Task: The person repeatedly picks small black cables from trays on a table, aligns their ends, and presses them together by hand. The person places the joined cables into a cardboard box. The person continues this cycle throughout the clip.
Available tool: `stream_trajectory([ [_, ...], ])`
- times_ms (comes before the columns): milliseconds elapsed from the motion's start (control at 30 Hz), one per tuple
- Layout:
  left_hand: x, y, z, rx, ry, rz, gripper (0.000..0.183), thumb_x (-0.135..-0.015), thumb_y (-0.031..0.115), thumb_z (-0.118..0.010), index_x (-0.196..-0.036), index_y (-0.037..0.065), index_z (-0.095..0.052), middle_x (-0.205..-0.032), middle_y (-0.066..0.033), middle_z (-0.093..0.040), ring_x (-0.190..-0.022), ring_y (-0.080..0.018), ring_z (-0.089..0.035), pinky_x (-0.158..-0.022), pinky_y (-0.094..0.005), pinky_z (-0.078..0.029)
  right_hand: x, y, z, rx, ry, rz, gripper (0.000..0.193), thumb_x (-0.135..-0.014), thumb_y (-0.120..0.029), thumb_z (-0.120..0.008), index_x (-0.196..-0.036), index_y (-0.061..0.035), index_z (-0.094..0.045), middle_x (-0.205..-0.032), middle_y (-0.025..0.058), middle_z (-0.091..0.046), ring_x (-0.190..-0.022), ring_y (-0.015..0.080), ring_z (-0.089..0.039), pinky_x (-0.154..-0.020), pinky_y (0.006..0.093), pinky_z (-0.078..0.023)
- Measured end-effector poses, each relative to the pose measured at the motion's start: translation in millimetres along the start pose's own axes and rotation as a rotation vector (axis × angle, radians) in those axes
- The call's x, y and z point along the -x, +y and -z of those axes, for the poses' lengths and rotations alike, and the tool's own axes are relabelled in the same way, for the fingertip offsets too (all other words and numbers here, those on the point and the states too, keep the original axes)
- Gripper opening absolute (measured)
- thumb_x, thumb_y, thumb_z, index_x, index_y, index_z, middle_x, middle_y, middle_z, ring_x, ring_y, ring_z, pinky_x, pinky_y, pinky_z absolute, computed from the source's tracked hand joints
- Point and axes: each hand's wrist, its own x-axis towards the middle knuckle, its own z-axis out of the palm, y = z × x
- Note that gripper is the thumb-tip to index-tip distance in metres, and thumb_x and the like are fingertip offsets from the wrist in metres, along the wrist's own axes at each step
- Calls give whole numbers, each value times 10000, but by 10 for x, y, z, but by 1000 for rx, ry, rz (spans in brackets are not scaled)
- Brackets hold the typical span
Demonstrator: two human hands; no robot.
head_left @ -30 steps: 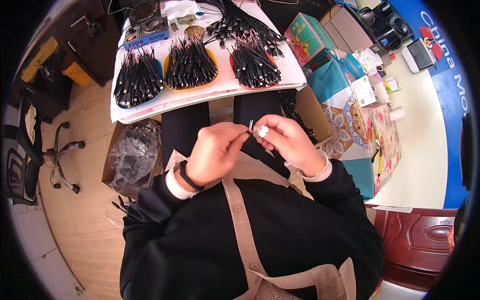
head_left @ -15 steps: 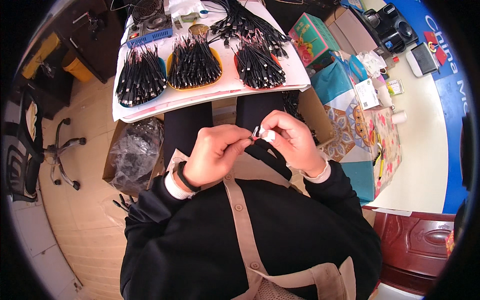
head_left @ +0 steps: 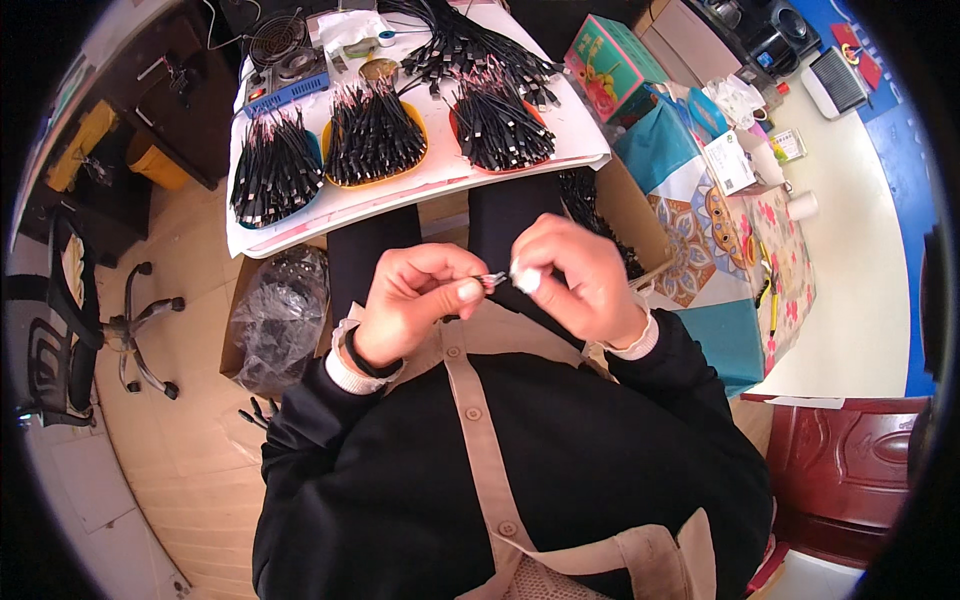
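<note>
Thin silver-tipped wires (head_left: pixel 493 281), upright a second ago, point toward three o'clock, clamped in the left hand's (head_left: pixel 408 302) fingers. Just beyond, the right hand's (head_left: pixel 585 282) blurred fingers bunch beside white material (head_left: pixel 527 279); I cannot tell their grip.

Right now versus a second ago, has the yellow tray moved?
No: judged against the white table, the yellow tray stays put; the whole view shifted slightly.

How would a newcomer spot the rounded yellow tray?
Find the white-topped table at the top of the view. Along its near edge stand the blue tray and the red tray, heaped with black cables. Between them sits the only yellow tray.
</note>
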Motion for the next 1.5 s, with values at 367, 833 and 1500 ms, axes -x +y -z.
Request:
stream_trajectory([
  [367,-40,-123,22,409,-31,90,123,-873,45,-648,-941,-56,-646,-752,-65,-619,-621,-99,-498,-548,-233,-367,-92,-5,13,217,78,255,367,-697,-40,-746,-1050,-27,-647,-966,96,-620,-813,266,-603,-697,350,-490],
  [833,-107,10,65,-744,-93,-295,105,-840,-16,-648,-944,-21,-667,-741,-72,-632,-675,-113,-588,-614,-253,-470,-29,108,-86,-1002,-132,-732,143,-933,-125,-606,-975,12,-602,-854,-11,-592,-794,63,-553,-699,211,-451],
  [1500,-32,-119,79,60,-10,23,118,-875,39,-654,-950,-52,-660,-775,-55,-629,-648,-94,-538,-580,-244,-422,-39,-43,-84,-553,-46,-434,133,-889,-95,-637,-983,-4,-613,-859,29,-588,-764,93,-529,-666,228,-436],
])
